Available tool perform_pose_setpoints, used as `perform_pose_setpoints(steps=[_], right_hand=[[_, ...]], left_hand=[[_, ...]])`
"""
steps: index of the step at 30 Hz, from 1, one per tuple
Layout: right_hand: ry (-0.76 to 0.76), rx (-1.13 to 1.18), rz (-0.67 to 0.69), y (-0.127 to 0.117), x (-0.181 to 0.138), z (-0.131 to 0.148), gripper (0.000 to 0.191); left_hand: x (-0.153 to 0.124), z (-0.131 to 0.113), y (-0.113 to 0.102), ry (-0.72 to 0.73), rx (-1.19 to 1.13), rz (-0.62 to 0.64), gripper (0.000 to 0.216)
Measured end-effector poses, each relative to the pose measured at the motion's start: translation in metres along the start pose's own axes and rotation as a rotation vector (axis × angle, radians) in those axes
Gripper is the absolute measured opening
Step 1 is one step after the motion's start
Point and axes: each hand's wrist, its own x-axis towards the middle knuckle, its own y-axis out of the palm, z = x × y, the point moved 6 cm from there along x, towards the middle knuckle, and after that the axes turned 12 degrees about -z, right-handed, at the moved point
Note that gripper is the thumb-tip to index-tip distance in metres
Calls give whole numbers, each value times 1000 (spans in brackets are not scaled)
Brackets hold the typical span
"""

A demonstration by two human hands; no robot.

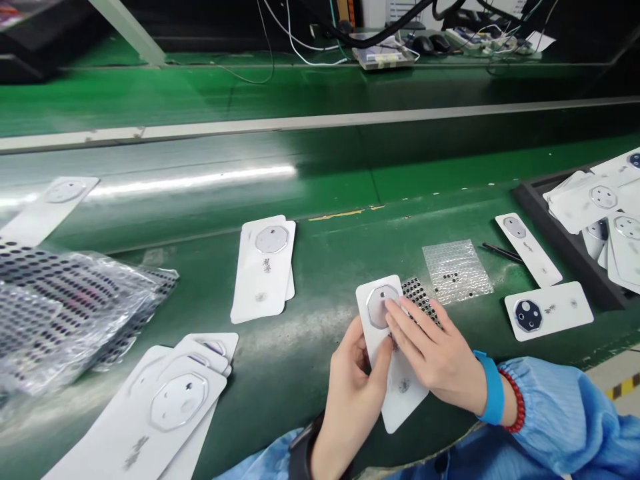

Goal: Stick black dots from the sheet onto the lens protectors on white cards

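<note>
A white phone back cover [373, 333] with a silver octagonal camera area is tilted in my left hand [353, 387], its thumb on the front and its fingers behind the edge. My right hand [435, 353] lies across the cover with straight fingers, the tips on the octagon; its thumb is hidden. Whether anything small is under those fingertips, I cannot tell. Beyond the right fingers, a perforated sheet with black dots [420, 297] shows in part. Farther right lies a clear bubble-wrap piece [463, 270] carrying several small black dots.
Similar covers lie in a pair [260, 273] at centre and a fanned stack [170, 407] at lower left. Perforated sheets in plastic [80, 313] sit left. At right are a black pen-like tool [503, 252], two loose covers [550, 310] and a dark tray [565, 247] with several covers.
</note>
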Motion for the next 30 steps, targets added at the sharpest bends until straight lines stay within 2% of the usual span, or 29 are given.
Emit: perform_pose_setpoints(steps=[5,11,18,26,28,30], right_hand=[[-42,173,-51,-6,6,-9,37],[-28,293,-63,-5,7,-11,35],[92,559,-187,-7,5,-21,30],[-35,354,-171,-21,11,-11,40],[-7,366,-171,-21,12,-12,37],[83,437,-186,-19,12,-17,31]], left_hand=[[-2,-3,0,34,40,31,34],[-1,0,-2,-36,26,29,38],[-3,4,-7,-102,-72,2,37],[-5,-12,-8,12,-67,-48,20],[-5,-14,-9,13,-69,-55,19],[-5,-14,-9,-37,-89,-50,22]])
